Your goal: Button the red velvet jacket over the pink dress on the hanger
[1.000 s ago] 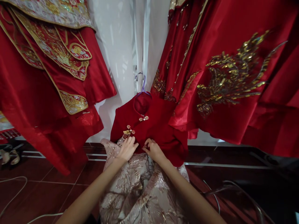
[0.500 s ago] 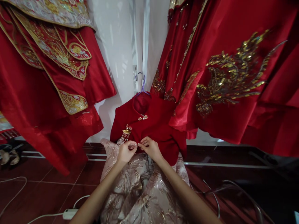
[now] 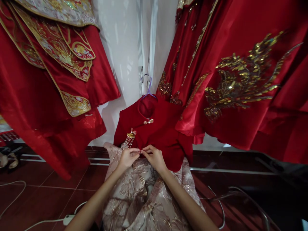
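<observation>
A dark red top [image 3: 166, 134] hangs on a purple hanger [image 3: 149, 86], with a beaded closure [image 3: 148, 121] at its collar. On its chest, to the left, sits a gold fan-shaped tassel brooch [image 3: 131, 135]. Before the lower front of the top, my left hand [image 3: 128, 158] pinches with thumb and forefinger. My right hand [image 3: 154, 156] pinches too, its fingertips almost meeting the left ones. Something tiny and pale shows between the fingertips, too small to name. Below both hands spreads a pale pink skirt [image 3: 146, 205] with a metallic pattern.
At left hangs a red embroidered gown [image 3: 101, 70]; at right, a red satin gown [image 3: 240, 128] with gold sequins. A white cable [image 3: 45, 221] runs to a white power strip [image 3: 68, 219] on the tiled floor. Shoes [image 3: 12, 161] stand far left. A metal rail [image 3: 228, 171] lies low behind.
The fingertips have come closer together and sit slightly lower. Both hands keep their pinch. The view has shifted a little, so the hanging gowns appear slightly displaced.
</observation>
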{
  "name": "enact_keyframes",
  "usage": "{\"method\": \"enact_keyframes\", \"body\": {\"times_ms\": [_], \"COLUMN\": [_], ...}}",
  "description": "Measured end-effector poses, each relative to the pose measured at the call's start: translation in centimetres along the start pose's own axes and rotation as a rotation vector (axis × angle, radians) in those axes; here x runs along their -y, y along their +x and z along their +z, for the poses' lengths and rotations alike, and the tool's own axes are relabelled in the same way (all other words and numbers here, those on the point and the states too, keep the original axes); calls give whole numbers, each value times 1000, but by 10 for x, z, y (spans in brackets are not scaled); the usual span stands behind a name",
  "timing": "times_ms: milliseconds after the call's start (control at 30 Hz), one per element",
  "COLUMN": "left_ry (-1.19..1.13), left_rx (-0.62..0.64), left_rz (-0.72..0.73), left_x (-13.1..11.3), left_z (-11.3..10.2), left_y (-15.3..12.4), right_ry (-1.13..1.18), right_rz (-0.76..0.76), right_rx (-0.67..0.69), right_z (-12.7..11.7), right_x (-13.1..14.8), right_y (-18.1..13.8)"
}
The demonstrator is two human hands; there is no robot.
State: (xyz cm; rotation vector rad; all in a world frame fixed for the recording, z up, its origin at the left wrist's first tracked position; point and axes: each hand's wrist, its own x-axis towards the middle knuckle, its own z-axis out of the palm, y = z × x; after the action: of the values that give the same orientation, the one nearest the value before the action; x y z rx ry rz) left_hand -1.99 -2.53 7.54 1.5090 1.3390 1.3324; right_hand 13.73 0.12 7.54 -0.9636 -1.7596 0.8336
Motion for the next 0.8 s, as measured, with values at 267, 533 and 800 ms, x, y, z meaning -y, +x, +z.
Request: {"method": "enact_keyframes", "body": {"times_ms": [267, 533, 800], "left_ry": [132, 377, 679], "left_rx": [77, 54, 40], "left_rz": [77, 235, 309], "left_x": [3, -5, -6], "left_z": [-8, -16, 2], "left_y": [0, 1, -11], "right_ry": [-43, -191, -157], "right_rz": [-94, -35, -56], "right_rx": [-78, 33, 74], "right_z": [12, -15, -20], "right_x": [-6, 2, -8], "right_y": [-10, 0, -14]}}
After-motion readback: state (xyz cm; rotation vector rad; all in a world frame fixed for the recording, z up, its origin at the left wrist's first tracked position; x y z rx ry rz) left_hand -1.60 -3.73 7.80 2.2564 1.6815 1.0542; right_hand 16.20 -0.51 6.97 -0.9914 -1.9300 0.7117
